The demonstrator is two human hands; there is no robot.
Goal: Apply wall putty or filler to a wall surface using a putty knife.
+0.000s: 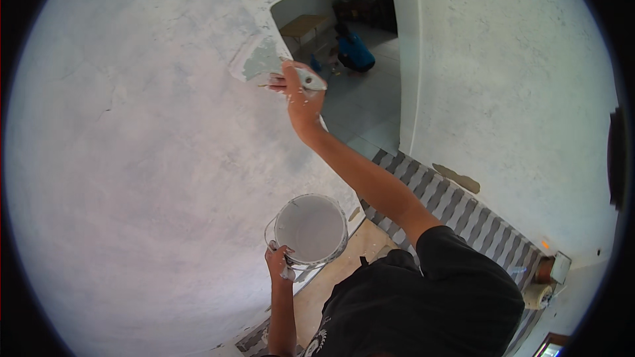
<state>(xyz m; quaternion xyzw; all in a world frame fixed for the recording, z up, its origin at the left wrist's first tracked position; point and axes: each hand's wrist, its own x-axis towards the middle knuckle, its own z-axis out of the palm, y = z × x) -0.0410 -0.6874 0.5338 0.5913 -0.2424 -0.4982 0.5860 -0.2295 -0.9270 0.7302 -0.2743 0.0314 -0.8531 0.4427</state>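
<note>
My right hand [297,92], spotted with white paint, is raised to the wall beside the doorway. Its fingers close round a paintbrush [309,80] whose pale handle has a hole near the end; the bristles are mostly hidden behind the hand. Just left of the brush, a grey-green patch [263,59] shows on the white, mottled wall [165,132], with wet-looking white around it. Lower down, my left hand [280,261] grips a white paint bucket [312,228] at its rim and wire handle. The bucket tilts so that its pale inside shows.
Through the doorway [357,102], a person in blue [356,49] crouches on a tiled floor near a small wooden table [304,25]. Grey patterned tiles [436,198] run along the right wall [503,92]. At the lower right stands a cream-coloured container [537,296].
</note>
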